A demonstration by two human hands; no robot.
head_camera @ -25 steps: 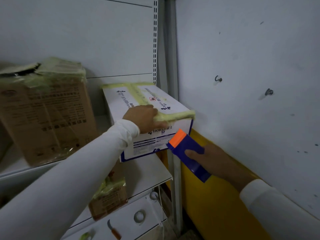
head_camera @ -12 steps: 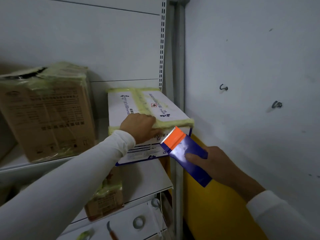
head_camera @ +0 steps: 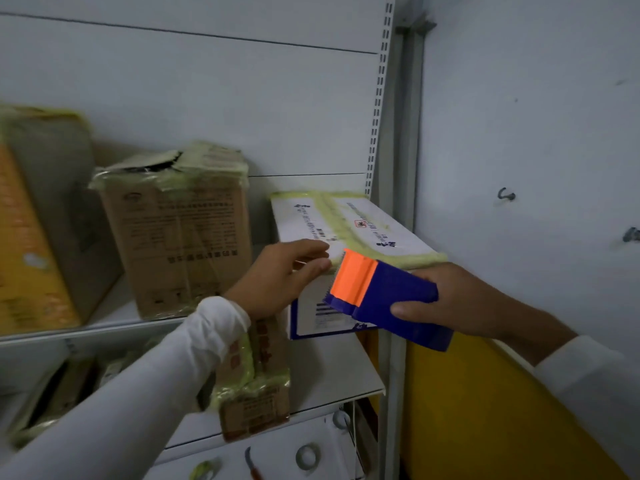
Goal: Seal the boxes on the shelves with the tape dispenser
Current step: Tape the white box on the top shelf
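A white box with blue print sits at the right end of the shelf, with yellowish tape along its top seam and front edge. My left hand touches the box's front top edge, fingers stretched toward the tape. My right hand grips the blue tape dispenser, whose orange blade end points left and lies against the box's front face close to my left fingertips. A brown taped box stands to the left on the same shelf.
An orange and brown box stands at the far left. A small taped box sits on the shelf below. Lower still lie tape rolls and a small knife. A white wall with hooks is to the right, above a yellow panel.
The dispenser has risen and moved left onto the box's front edge. My left hand has lifted from pressing the tape and its fingers have stretched out. The view has swung left.
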